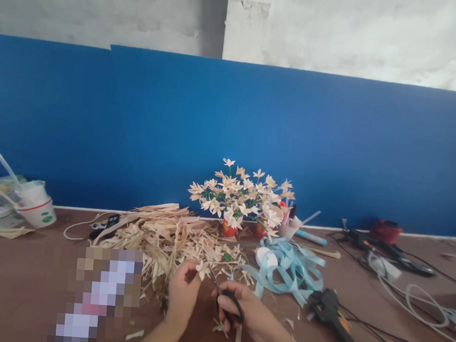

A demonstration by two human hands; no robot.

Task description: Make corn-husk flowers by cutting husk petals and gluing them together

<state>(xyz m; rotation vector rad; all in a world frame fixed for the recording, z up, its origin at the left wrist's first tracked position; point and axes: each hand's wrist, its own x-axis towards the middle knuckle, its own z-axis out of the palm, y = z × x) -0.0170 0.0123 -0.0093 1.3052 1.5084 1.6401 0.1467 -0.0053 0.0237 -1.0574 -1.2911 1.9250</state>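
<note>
While the view's bottom cuts off both forearms (157, 338), a pixelated patch (98, 297) hides something on the brown worktop (12, 286). Between its fingertips the left hand (182, 290) pinches a small cream flower (202, 270) with pointed, papery petals, partly covered by the fingers, held over the worktop well short of its back edge, before a heap of dry, straw-coloured strips (161, 234). The right hand (246, 302) grips slim black-handled scissors (221, 291); whether their blades touch the flower, I cannot tell
</note>
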